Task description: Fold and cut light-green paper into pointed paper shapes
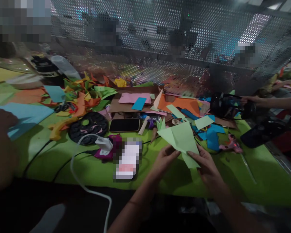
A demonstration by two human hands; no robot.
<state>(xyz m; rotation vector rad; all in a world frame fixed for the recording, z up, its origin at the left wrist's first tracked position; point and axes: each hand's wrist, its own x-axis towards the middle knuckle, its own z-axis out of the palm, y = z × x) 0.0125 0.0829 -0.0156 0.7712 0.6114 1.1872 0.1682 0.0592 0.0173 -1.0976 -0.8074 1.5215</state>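
Pale green paper [180, 137], creased and partly folded, is held up over the table between both hands. My left hand [168, 157] pinches its lower left edge. On the lower right side, my right hand [202, 160] grips it with the thumb lying on top. Just behind the sheet stands a small pointed folded piece of the same pale green paper [161, 123]. Blue paper strips [212, 139] and pale green strips [205, 122] lie beyond my right hand. A pink glue gun [234, 145] with a clear glue stick rests to the right.
Left of my hands are a lit phone [128, 158], a dark phone [124, 125], a purple power strip [108, 150], a black round tray [88, 127] and a yellow glue gun [60, 127]. Cables cross the green table [157, 183]. A perforated metal screen [147, 45] stands behind. Other people's arms reach in from both sides.
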